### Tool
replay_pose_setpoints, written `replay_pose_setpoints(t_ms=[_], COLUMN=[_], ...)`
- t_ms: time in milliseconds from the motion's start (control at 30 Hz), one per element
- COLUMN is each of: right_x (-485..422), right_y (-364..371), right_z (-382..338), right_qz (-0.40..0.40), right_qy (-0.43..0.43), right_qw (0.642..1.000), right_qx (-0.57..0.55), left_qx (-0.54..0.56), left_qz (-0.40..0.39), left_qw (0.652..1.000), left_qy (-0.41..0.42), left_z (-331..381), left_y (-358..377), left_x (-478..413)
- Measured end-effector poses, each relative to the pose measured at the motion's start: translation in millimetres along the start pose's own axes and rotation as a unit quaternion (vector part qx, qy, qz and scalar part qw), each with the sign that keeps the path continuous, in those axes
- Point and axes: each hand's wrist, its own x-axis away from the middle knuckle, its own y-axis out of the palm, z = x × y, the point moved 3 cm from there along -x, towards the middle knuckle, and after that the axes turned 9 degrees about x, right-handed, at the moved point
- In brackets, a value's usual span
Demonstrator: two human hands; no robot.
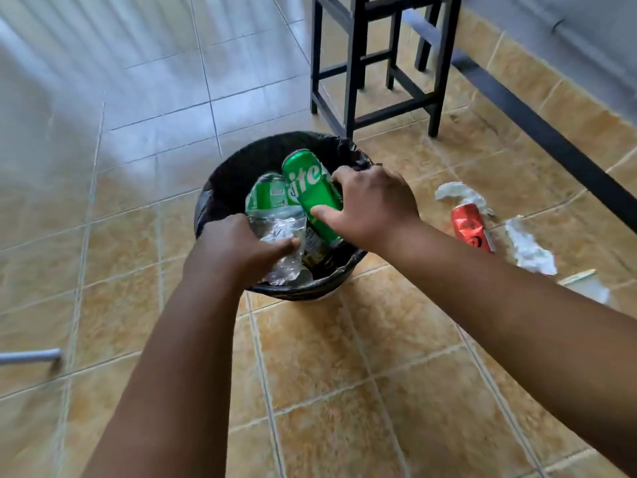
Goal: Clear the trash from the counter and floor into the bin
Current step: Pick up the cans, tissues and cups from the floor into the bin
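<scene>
Over the bin (pixel 220 188), the left hand (pixel 238 250) has its fingers clamped on a crushed clear bottle (pixel 282 229); the right hand (pixel 374 205) grips a green can (pixel 312 191). Right of the bin, a red can (pixel 470 227) and crumpled paper (pixel 527 246) lie on the floor

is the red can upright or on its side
On its side. The red can lies flat on the floor tiles right of the bin, between crumpled papers.
</scene>
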Motion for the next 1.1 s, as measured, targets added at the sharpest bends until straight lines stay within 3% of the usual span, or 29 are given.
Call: replay_pose_setpoints(t_ms=[133,267,433,567,700,800,933,1100], right_x=[5.5,18.3,53.8,106.9,167.0,209.3,250.8,278.2], right_y=[10.8,3.1,12.3,42.0,61.8,78.5,100.2,116.7], right_z=[6.2,40.1,140.9,231.9,292.0,311.1,314.2,315.6], right_qz=[0.027,0.101,0.126,0.057,-0.032,-0.087,-0.12,-0.144], right_qy=[-0.03,-0.011,0.141,0.266,0.332,0.363,0.36,0.345], right_qw=[0.997,0.994,0.972,0.959,0.943,0.928,0.924,0.926], right_qx=[0.064,-0.031,-0.138,-0.084,-0.015,0.022,0.035,0.046], left_qx=[-0.091,-0.041,0.086,0.151,0.19,0.154,0.126,0.19], left_qz=[-0.008,0.05,0.128,0.043,-0.108,-0.179,-0.209,-0.21], left_qw=[0.996,0.997,0.962,0.941,0.954,0.961,0.969,0.956], left_qy=[-0.003,0.051,0.225,0.298,0.203,0.142,0.044,-0.078], left_z=[-2.6,11.4,88.9,148.1,174.9,186.1,188.4,193.6], left_y=[7.9,7.3,33.2,94.1,189.5,265.2,332.3,366.3], left_x=[-1.5,-5.0,16.3,39.3,23.3,4.8,-24.5,-55.9])
